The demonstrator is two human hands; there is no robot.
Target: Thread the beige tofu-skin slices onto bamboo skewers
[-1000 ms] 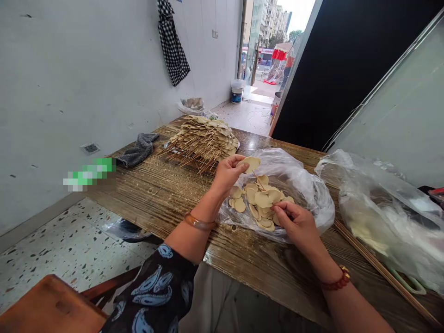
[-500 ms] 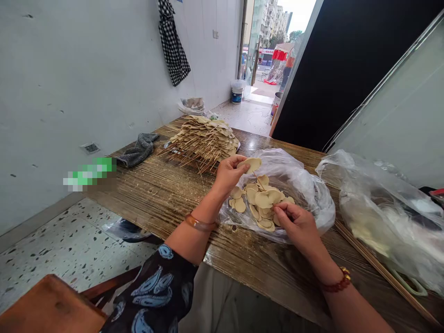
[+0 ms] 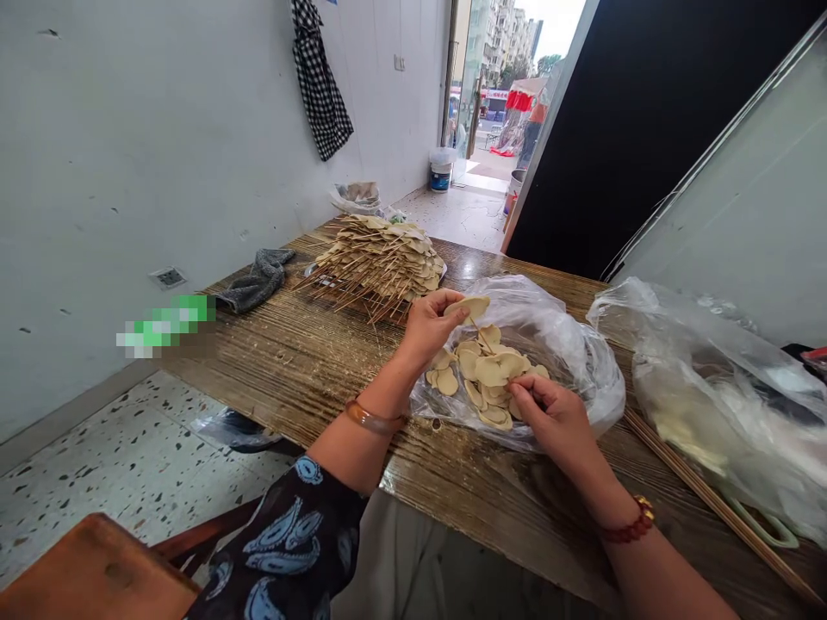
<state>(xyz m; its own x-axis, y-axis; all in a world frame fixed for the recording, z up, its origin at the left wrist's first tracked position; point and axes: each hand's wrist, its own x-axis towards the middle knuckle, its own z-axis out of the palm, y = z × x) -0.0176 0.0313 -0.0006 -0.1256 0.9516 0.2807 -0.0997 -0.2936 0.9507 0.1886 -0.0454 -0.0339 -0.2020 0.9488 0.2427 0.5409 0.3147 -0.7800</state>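
My left hand pinches a pale, flat oval slice between thumb and fingers, above an open plastic bag. A thin wooden skewer reaches from just under that slice down toward the slices at my right hand. My right hand is closed at the edge of a pale slice; its fingertips hide whether the skewer runs into their grip. More loose slices lie beneath on the clear plastic bag.
Behind my left hand, a large pile of skewered slices sits on the wooden table. A grey cloth lies at the left. Bare skewers and another plastic bag lie at the right. A wooden stool stands lower left.
My left hand and its slice have shifted very slightly to the right, and the slice has tilted a little. My right hand stays nearly in place.
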